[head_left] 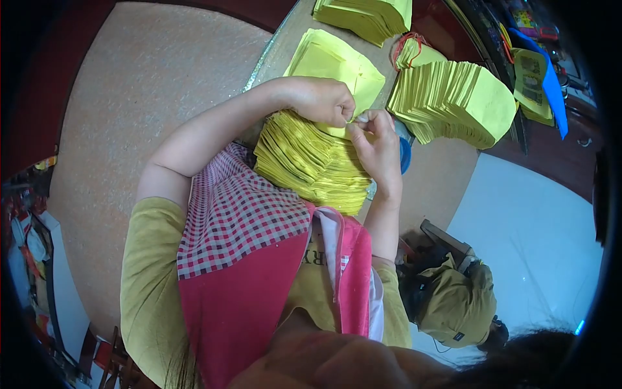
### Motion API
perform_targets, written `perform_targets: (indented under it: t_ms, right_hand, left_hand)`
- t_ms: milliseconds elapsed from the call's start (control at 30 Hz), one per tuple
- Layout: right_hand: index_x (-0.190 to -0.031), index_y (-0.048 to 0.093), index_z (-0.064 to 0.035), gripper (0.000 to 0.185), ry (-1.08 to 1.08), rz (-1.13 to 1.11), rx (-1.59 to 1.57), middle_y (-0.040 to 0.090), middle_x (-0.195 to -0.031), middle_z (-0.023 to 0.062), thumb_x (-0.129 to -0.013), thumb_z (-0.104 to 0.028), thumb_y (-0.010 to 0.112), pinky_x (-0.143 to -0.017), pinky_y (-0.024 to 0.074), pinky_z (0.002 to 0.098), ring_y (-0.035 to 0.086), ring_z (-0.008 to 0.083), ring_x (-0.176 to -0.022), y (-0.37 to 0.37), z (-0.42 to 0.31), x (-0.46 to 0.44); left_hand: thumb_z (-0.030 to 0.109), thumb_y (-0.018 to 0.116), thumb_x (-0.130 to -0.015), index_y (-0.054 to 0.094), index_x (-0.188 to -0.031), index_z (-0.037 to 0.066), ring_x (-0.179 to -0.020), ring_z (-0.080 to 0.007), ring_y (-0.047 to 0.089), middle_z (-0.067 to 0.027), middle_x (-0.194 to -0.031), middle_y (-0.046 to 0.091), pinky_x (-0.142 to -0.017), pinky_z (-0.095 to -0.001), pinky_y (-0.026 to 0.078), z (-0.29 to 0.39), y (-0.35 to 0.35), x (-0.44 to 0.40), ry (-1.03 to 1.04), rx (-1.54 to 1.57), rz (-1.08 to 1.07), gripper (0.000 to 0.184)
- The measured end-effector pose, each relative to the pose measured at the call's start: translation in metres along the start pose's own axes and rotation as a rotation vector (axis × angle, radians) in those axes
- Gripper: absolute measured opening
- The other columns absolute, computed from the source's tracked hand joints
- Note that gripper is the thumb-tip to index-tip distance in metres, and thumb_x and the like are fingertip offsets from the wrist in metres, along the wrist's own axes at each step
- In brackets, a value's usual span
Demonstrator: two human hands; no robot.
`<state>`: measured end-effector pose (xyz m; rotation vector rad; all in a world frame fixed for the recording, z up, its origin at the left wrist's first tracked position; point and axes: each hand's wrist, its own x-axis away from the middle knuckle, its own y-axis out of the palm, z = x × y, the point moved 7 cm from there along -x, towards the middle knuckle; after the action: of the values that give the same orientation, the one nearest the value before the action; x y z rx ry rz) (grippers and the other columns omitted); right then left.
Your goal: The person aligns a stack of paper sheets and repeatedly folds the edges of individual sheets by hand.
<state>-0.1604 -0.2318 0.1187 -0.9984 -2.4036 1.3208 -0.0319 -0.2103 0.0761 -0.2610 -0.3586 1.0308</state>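
My left hand is closed in a fist with its fingertips curled inward; whatever they may hold is hidden. Close beside it, the thumb and fingers of my right hand pinch together, with a small whitish bit showing at the fingertips, too small to name. Beneath both hands stands a thick stack of folded yellow paper, its layered edges facing me. Just beyond the hands lies a flat yellow paper piece, like a pouch or envelope.
To the right, a fanned row of yellow papers leans on the table; another yellow bundle lies at the far edge. Red string rests near them. A blue container shows behind my right wrist. Another person is at lower right.
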Motion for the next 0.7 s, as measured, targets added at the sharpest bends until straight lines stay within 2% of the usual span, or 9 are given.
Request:
perform_targets:
  t_ms: [133,200,267,367,400,500,567,667,700]
  right_hand:
    - [-0.098,0.06,-0.0063,0.017,-0.175,0.065,0.171,0.068,-0.089,0.0095,-0.083,-0.009,0.068,-0.11,0.0339,0.05,0.067,0.0285,-0.087,-0.015,-0.03,0.008]
    - [-0.098,0.061,-0.0069,0.018,-0.253,0.113,0.255,0.068,-0.091,0.0098,-0.082,-0.009,0.067,-0.11,0.0338,0.0497,0.066,0.0282,-0.09,-0.021,-0.044,0.01]
    - [-0.096,0.064,-0.0076,0.017,-0.195,-0.145,0.243,0.067,-0.093,0.01,-0.079,-0.009,0.067,-0.11,0.0329,0.049,0.064,0.0284,-0.093,-0.004,-0.041,0.009]
    - [-0.09,0.066,-0.0053,0.015,-0.16,-0.247,0.204,0.066,-0.093,0.0104,-0.077,-0.012,0.068,-0.098,0.0431,0.0443,0.064,0.0313,-0.09,0.012,-0.019,0.01]
    - [-0.088,0.066,-0.0044,0.015,-0.08,-0.289,0.154,0.066,-0.094,0.0108,-0.077,-0.013,0.069,-0.091,0.0472,0.0428,0.064,0.0324,-0.09,0.016,-0.012,0.009]
    - [-0.094,0.064,-0.0032,0.021,0.002,-0.252,0.042,0.066,-0.095,0.0132,-0.079,-0.016,0.071,-0.08,0.0496,0.0421,0.064,0.035,-0.088,0.004,-0.014,0.005]
    - [-0.1,0.061,-0.002,0.027,0.056,-0.234,0.017,0.065,-0.095,0.0162,-0.082,-0.019,0.073,-0.075,0.0506,0.0414,0.064,0.0359,-0.087,-0.002,-0.013,0.003]
    - [-0.095,0.061,-0.0019,0.024,-0.088,-0.047,0.038,0.066,-0.093,0.0151,-0.082,-0.018,0.072,-0.074,0.0505,0.041,0.064,0.0348,-0.085,-0.002,-0.008,-0.002]
    - [-0.095,0.061,-0.0019,0.024,-0.09,-0.049,0.039,0.066,-0.093,0.0151,-0.082,-0.018,0.072,-0.074,0.0505,0.041,0.064,0.0348,-0.085,-0.002,-0.013,-0.001]
  left_hand:
    - [0.015,0.062,-0.085,0.069,-0.1,0.0,-0.072,-0.0197,0.065,-0.0116,-0.08,0.069,-0.068,-0.032,0.051,-0.002,-0.003,0.002,0.083,0.106,0.04,0.022]
    - [0.015,0.062,-0.085,0.069,-0.101,-0.001,-0.072,-0.0218,0.066,-0.0128,-0.081,0.07,-0.069,-0.0328,0.052,-0.001,-0.015,0.0,0.076,-0.022,0.127,0.024]
    - [0.015,0.062,-0.084,0.071,-0.101,0.0,-0.076,-0.0249,0.067,-0.0137,-0.085,0.071,-0.073,-0.0347,0.053,-0.002,-0.02,-0.006,0.057,-0.097,0.186,0.024]
    - [0.017,0.064,-0.084,0.071,-0.099,0.001,-0.081,-0.0281,0.066,-0.0136,-0.09,0.071,-0.077,-0.0388,0.053,0.016,-0.047,0.009,0.281,-0.679,0.927,0.023]
    - [0.017,0.064,-0.084,0.071,-0.099,0.001,-0.081,-0.0281,0.066,-0.0136,-0.09,0.071,-0.077,-0.0388,0.053,0.019,-0.049,0.015,0.271,-0.681,0.93,0.023]
    - [0.018,0.064,-0.084,0.069,-0.103,-0.001,-0.081,-0.028,0.067,-0.014,-0.09,0.071,-0.076,-0.0391,0.053,0.021,-0.057,0.021,0.193,-0.221,0.711,0.027]
    - [0.018,0.064,-0.084,0.067,-0.108,-0.004,-0.083,-0.0272,0.068,-0.0152,-0.092,0.071,-0.077,-0.0389,0.053,0.011,-0.029,0.014,0.121,0.169,0.158,0.032]
    - [0.018,0.063,-0.085,0.066,-0.11,-0.006,-0.086,-0.0282,0.068,-0.0181,-0.094,0.071,-0.08,-0.0385,0.052,0.003,-0.005,0.009,-0.01,0.03,-0.005,0.035]
    - [0.018,0.063,-0.085,0.065,-0.112,-0.007,-0.087,-0.03,0.068,-0.0205,-0.095,0.071,-0.082,-0.0384,0.052,-0.011,-0.002,0.0,0.026,-0.048,0.088,0.036]
